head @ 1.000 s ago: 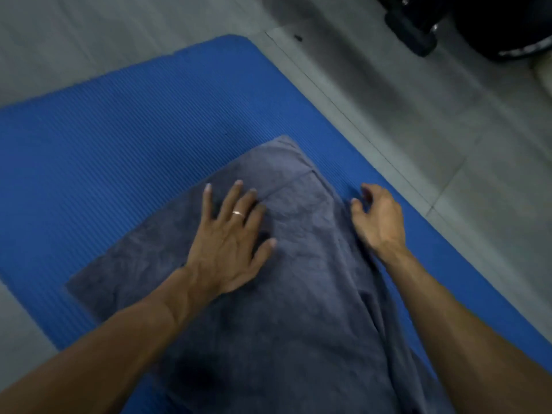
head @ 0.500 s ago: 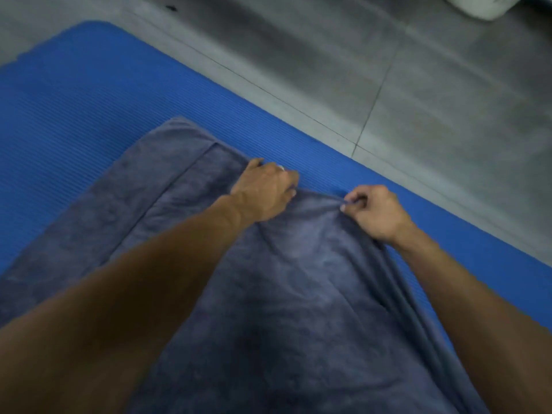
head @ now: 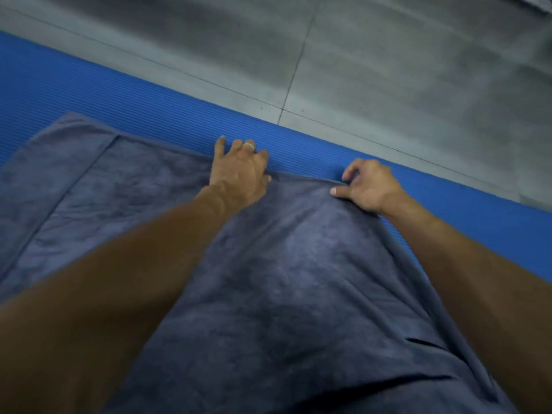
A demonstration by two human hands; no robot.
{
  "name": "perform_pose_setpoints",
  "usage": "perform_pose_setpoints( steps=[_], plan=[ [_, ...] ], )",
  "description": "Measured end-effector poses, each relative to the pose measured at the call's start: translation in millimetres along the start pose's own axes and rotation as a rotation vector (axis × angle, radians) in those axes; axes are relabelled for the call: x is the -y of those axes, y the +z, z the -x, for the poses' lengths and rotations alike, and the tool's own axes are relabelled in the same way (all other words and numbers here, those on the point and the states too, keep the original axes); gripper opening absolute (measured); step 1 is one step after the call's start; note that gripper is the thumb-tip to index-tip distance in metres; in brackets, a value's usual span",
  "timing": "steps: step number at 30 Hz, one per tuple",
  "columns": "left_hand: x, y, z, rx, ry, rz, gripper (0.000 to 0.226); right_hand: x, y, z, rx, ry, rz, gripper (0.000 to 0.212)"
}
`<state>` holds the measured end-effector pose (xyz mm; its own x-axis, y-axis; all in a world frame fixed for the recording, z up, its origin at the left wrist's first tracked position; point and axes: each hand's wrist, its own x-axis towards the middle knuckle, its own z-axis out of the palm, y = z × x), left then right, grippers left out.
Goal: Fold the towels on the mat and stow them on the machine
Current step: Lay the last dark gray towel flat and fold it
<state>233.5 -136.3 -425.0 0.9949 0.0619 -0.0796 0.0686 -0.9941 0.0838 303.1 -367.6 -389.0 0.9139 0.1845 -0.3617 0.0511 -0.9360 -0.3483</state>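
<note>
A dark grey-blue towel (head: 292, 264) lies spread on the blue ribbed mat (head: 149, 94), with a folded layer toward me and a single layer showing at the left. My left hand (head: 239, 171) is at the towel's far edge, with its thumb on the cloth and its curled fingers over the edge, touching the mat. My right hand (head: 369, 186) holds the same edge further right, with the thumb pressed on top and the fingers curled at the hem. Both forearms cross over the towel.
Grey tiled floor (head: 358, 55) runs beyond the mat's far edge. A strip of bare mat (head: 478, 210) shows to the right of the towel. A pale object (head: 537, 3) peeks in at the top right corner.
My left hand left the towel's middle and took the far edge beside my right hand. Since then both hands have spread slightly apart, and the edge now lies flatter on the mat.
</note>
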Motion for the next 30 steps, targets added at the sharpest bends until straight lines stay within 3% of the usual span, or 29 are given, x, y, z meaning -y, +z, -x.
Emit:
perform_pose_setpoints(
  steps=[3, 6, 9, 14, 17, 19, 21, 22, 23, 25, 28, 30],
  plan=[
    [-18, -5, 2, -0.015, 0.011, -0.058, 0.041, -27, -2, 16, 0.061, -0.051, 0.193, 0.061],
    [-49, -9, 10, -0.101, 0.231, 0.012, 0.043, -81, -22, 63, 0.061, -0.136, 0.277, 0.042],
    [-102, -18, 18, -0.02, 0.578, 0.021, 0.049, -157, -43, 127, 0.054, -0.08, 0.344, 0.021],
    [-223, -19, 44, 0.111, 0.976, 0.022, 0.049, -243, -49, 199, -0.19, 0.069, 0.179, 0.024],
    [-279, -1, 71, 0.121, 1.178, -0.047, 0.044, -263, -32, 229, -0.122, 0.035, 0.028, 0.003],
    [-301, 6, 82, 0.166, 1.168, -0.062, 0.034, -269, -28, 245, -0.008, 0.03, -0.208, 0.037],
    [-312, 6, 81, 0.247, 1.048, 0.049, 0.026, -276, -26, 247, 0.087, -0.06, -0.269, 0.071],
    [-315, 5, 77, 0.321, 0.956, 0.152, 0.023, -280, -25, 245, 0.106, -0.125, -0.225, 0.072],
    [-318, 2, 72, 0.371, 0.867, 0.252, 0.02, -284, -24, 240, 0.113, -0.189, -0.208, 0.061],
    [-325, -4, 60, 0.367, 0.736, 0.369, 0.012, -285, -26, 225, 0.034, -0.206, -0.361, 0.014],
    [-341, -10, 39, 0.278, 0.502, 0.491, 0.014, -300, -48, 190, -0.217, 0.0, -0.724, 0.03],
    [-353, -10, 24, 0.23, 0.342, 0.555, 0.009, -310, -73, 166, -0.361, 0.173, -0.927, 0.019]
  ],
)
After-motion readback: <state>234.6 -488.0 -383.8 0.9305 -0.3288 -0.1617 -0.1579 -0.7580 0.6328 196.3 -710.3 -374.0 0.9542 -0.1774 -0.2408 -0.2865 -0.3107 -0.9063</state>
